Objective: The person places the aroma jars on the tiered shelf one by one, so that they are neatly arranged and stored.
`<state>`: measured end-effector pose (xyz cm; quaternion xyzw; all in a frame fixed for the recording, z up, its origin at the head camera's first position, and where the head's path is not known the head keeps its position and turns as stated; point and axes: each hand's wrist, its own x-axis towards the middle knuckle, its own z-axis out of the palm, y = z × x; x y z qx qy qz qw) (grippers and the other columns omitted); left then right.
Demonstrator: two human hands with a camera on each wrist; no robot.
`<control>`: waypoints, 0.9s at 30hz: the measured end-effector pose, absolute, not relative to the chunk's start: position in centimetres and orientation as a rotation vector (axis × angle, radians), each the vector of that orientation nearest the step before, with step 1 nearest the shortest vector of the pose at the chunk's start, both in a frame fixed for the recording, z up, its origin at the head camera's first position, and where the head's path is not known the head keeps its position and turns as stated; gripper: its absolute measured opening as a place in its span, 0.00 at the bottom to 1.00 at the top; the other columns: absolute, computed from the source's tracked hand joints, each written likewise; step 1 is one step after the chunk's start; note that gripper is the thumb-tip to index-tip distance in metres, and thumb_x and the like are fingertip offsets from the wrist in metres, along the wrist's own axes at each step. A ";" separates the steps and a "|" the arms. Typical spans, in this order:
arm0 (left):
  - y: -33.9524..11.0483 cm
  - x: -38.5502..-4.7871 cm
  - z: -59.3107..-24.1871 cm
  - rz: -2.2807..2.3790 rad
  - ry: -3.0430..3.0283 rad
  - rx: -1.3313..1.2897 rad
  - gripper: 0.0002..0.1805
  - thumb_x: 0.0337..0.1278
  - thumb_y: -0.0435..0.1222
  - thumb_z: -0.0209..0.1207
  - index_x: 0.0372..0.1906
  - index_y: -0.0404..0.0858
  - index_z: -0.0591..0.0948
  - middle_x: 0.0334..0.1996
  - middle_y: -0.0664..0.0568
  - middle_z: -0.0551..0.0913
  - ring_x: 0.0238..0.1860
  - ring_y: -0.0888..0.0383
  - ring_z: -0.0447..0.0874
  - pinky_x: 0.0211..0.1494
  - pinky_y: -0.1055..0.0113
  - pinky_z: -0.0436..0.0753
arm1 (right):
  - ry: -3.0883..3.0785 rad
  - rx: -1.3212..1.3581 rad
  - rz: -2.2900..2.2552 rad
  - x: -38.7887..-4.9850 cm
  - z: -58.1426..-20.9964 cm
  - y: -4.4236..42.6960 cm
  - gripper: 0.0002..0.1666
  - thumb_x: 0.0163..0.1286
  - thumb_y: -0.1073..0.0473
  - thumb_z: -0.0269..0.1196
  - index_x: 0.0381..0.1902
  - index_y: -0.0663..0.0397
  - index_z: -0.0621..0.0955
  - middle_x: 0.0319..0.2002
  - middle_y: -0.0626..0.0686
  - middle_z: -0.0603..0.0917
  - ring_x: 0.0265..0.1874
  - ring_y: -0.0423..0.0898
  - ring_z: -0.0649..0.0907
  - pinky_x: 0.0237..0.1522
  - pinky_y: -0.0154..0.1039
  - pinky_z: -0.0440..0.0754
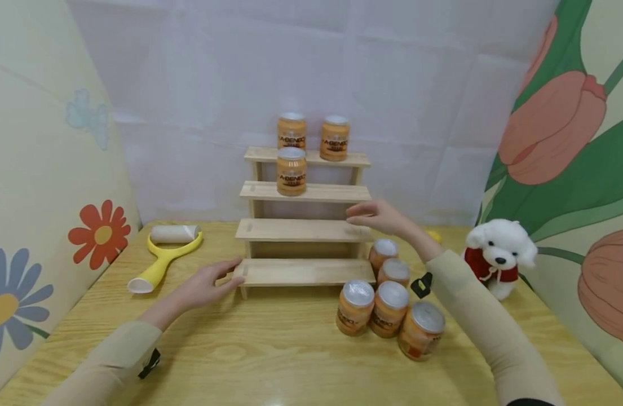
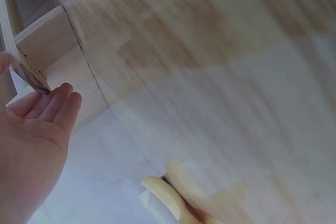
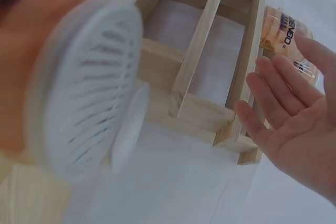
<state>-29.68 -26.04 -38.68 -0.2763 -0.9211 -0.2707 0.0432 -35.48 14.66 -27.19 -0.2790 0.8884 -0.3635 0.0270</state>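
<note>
A wooden four-tier step rack (image 1: 301, 273) stands against the white backdrop. My left hand (image 1: 212, 283) grips the left end of its lowest step, and in the left wrist view the fingers (image 2: 65, 106) curl at the board's end. My right hand (image 1: 379, 217) hovers by the right side of the rack, holding nothing, its fingers (image 3: 278, 93) extended. Two orange jars with pale lids, a left jar (image 1: 291, 129) and a right jar (image 1: 334, 139), sit on the top tier. A third jar (image 1: 291, 173) is one tier below.
Several more jars (image 1: 389, 310) cluster on the table at the rack's right front, below my right forearm. A yellow-handled lint roller (image 1: 164, 262) lies left of the rack. A white plush dog (image 1: 500, 251) in a red top sits at the right.
</note>
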 end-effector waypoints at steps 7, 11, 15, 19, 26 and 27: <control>-25.9 -29.5 -38.7 -0.840 -2.817 -0.845 0.33 0.67 0.46 0.52 0.66 0.25 0.64 0.62 0.30 0.68 0.58 0.34 0.72 0.57 0.46 0.76 | 2.741 -0.828 -1.039 -34.0 -28.3 17.4 0.26 0.69 0.50 0.59 0.59 0.59 0.76 0.56 0.59 0.79 0.57 0.56 0.77 0.60 0.51 0.75; -25.9 -29.4 -38.6 -0.854 -2.823 -0.835 0.33 0.67 0.46 0.52 0.66 0.26 0.63 0.63 0.31 0.68 0.58 0.35 0.72 0.58 0.46 0.76 | 2.738 -0.771 -1.095 -33.3 -28.5 18.7 0.27 0.68 0.51 0.59 0.61 0.59 0.75 0.58 0.61 0.77 0.58 0.57 0.76 0.59 0.53 0.75; -26.0 -29.5 -38.5 -0.850 -2.828 -0.829 0.33 0.67 0.45 0.52 0.66 0.26 0.63 0.63 0.31 0.68 0.58 0.35 0.72 0.58 0.46 0.76 | 2.760 -0.772 -1.107 -32.9 -28.7 19.8 0.27 0.68 0.53 0.59 0.61 0.61 0.74 0.58 0.63 0.76 0.58 0.58 0.76 0.58 0.54 0.76; -26.0 -29.7 -38.5 -0.841 -2.822 -0.837 0.33 0.67 0.46 0.53 0.66 0.26 0.64 0.62 0.31 0.68 0.58 0.35 0.73 0.58 0.47 0.77 | 2.774 -0.758 -1.081 -32.8 -29.5 20.6 0.28 0.68 0.53 0.60 0.61 0.62 0.73 0.59 0.64 0.75 0.59 0.60 0.75 0.59 0.55 0.75; -26.0 -29.6 -38.6 -0.838 -2.827 -0.839 0.34 0.67 0.47 0.52 0.66 0.26 0.64 0.62 0.30 0.68 0.58 0.35 0.73 0.57 0.47 0.77 | 2.756 -0.685 -1.089 -33.5 -31.7 21.9 0.31 0.66 0.50 0.61 0.63 0.60 0.72 0.62 0.63 0.73 0.62 0.60 0.71 0.61 0.56 0.72; -26.0 -29.6 -38.6 -0.838 -2.828 -0.836 0.34 0.67 0.47 0.52 0.66 0.26 0.64 0.62 0.30 0.68 0.58 0.35 0.73 0.58 0.46 0.77 | 2.750 -0.682 -1.090 -33.5 -32.0 22.0 0.31 0.67 0.51 0.61 0.63 0.61 0.71 0.62 0.63 0.73 0.62 0.61 0.71 0.61 0.57 0.72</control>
